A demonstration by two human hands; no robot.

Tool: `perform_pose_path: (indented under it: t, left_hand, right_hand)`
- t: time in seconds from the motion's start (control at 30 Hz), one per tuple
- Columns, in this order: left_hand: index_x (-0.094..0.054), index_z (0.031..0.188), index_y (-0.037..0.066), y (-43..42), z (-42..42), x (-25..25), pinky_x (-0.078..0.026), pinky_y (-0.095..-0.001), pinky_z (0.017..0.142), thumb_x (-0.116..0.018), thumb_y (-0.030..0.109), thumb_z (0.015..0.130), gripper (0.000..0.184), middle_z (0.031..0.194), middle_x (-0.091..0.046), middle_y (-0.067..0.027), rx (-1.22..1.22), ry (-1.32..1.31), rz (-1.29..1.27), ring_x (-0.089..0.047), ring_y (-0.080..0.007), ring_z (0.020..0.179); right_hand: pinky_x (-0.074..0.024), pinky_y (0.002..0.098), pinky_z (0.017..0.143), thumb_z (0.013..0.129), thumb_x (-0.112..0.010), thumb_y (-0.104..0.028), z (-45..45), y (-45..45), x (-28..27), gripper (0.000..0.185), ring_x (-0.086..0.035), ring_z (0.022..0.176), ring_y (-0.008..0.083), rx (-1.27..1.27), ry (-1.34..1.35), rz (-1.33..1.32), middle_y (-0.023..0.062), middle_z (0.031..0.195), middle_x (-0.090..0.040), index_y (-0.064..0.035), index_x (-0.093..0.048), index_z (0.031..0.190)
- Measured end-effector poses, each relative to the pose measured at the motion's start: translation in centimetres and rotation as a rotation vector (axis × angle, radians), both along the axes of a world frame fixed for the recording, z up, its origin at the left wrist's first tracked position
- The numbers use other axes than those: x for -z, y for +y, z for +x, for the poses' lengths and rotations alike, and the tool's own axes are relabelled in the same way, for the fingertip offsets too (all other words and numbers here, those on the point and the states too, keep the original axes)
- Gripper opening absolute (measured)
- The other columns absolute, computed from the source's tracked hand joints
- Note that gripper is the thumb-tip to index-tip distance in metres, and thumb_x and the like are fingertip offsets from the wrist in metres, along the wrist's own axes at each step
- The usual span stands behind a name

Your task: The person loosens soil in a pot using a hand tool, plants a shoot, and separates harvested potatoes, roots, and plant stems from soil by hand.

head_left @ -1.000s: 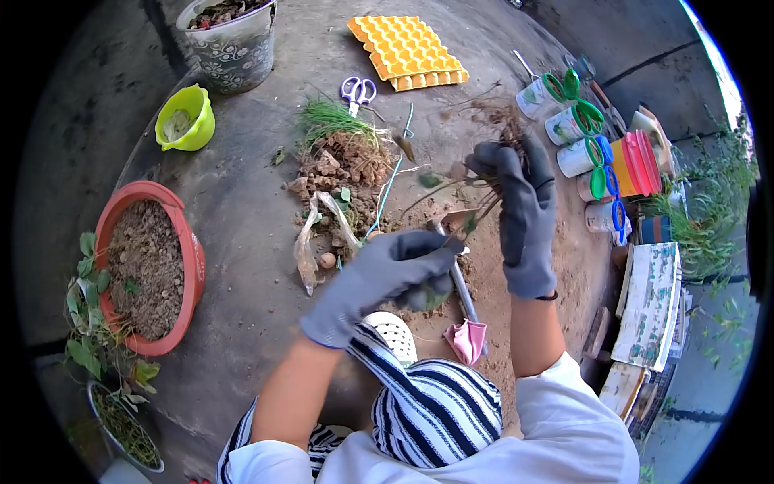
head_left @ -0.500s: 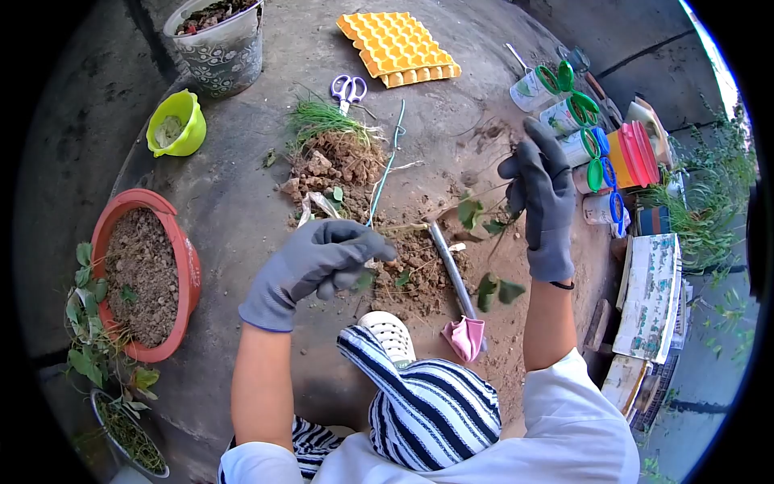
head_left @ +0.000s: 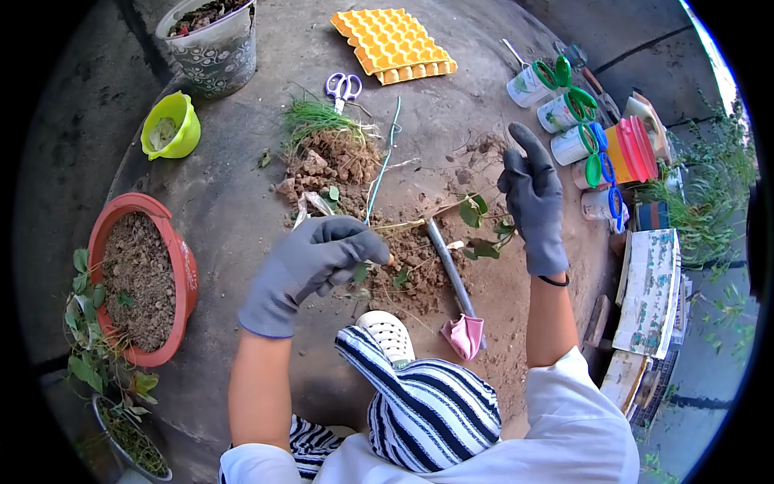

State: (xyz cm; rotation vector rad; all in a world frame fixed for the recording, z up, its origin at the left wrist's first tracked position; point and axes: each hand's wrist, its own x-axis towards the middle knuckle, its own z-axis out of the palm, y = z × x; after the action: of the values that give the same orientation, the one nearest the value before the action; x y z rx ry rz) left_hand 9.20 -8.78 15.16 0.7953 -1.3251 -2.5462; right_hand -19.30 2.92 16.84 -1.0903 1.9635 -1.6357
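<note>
Firstly, at far left, noted a red pot (head_left: 187, 278) filled with soil, with a trailing plant (head_left: 83, 367) beside it. Above, on the ground (head_left: 234, 161), recorded a yellow-green bowl (head_left: 184, 139) and, just behind, a patterned pot (head_left: 214, 60).

Further right, found a grassy clump (head_left: 322, 117) with exposed roots, next to purple-handled scissors (head_left: 343, 87). Just beside the clump, a thin cord (head_left: 380, 181).

Inspected the gloved left hand (head_left: 310, 270): raised near the loose soil (head_left: 419, 270), with fingers curled and tips close together. Unable to confirm a grip; green leaves partly visible just below the fingers.

Between the hands, located leafy stems (head_left: 472, 211) above the soil, near a metal handle (head_left: 453, 270). At the lower end of that handle, a pink cloth (head_left: 464, 336).

Checked the gloved right hand (head_left: 534, 194): partly open, with one finger extended and no object seen in the grasp; nearest to the leafy stems. At far right, listed lidded cans (head_left: 527, 85).

Judged to be at a stage of handling and separating loose plants by hand. For any further pick-up, calls for a light pinch on the stems, without crushing leaves or catching the metal handle.
</note>
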Motion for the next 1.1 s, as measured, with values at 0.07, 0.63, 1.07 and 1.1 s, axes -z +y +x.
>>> perform_pose_path:
  t: [0.07,0.63,1.07,1.1]
  left_hand:
    - [-0.066,0.094,0.000,-0.2,0.8,0.2,-0.027,-0.0169,0.037,-0.065,0.024,0.089,0.025,0.075,-0.065,-0.0017,-0.030,-0.019,-0.027,-0.038,-0.0005,0.042]
    - [-0.059,0.121,0.002,3.3,-3.6,-1.8,-0.051,-0.0273,0.081,-0.063,0.005,0.086,0.036,0.108,-0.065,-0.0084,-0.176,0.088,-0.647,-0.063,-0.0120,0.095]
    - [-0.052,0.122,-0.003,6.7,-4.1,4.0,-0.047,-0.0284,0.089,-0.056,0.014,0.096,0.032,0.111,-0.061,-0.0083,-0.592,0.143,0.362,-0.058,-0.0128,0.099]
    - [-0.052,0.122,-0.003,6.4,-4.0,3.9,-0.047,-0.0284,0.089,-0.056,0.014,0.096,0.032,0.111,-0.061,-0.0083,-0.591,0.134,0.359,-0.058,-0.0128,0.099]
  right_hand:
    - [-0.0350,0.0183,0.052,0.095,-0.054,-0.008,-2.7,0.3,0.6,0.036,-0.045,0.063,0.0027,0.100,0.172,-0.014,-0.0051,0.080,-0.054,-0.0104,-0.052,0.131]
    - [-0.0551,0.0371,0.072,0.096,-0.055,-0.022,-1.1,3.4,-5.5,0.024,-0.063,0.071,0.0197,-0.061,-0.609,-0.335,0.0089,0.088,-0.063,-0.0027,-0.057,0.110]
    - [-0.0323,0.0338,0.108,0.096,-0.050,-0.012,14.9,2.4,3.6,0.045,-0.046,0.127,0.0194,-0.376,-1.161,-0.342,0.0079,0.137,-0.050,-0.0066,-0.036,0.139]
    - [-0.0334,0.0347,0.108,0.096,-0.050,-0.010,15.1,2.7,4.1,0.048,-0.047,0.126,0.0198,-0.377,-1.164,-0.330,0.0065,0.134,-0.052,-0.0098,-0.034,0.141]
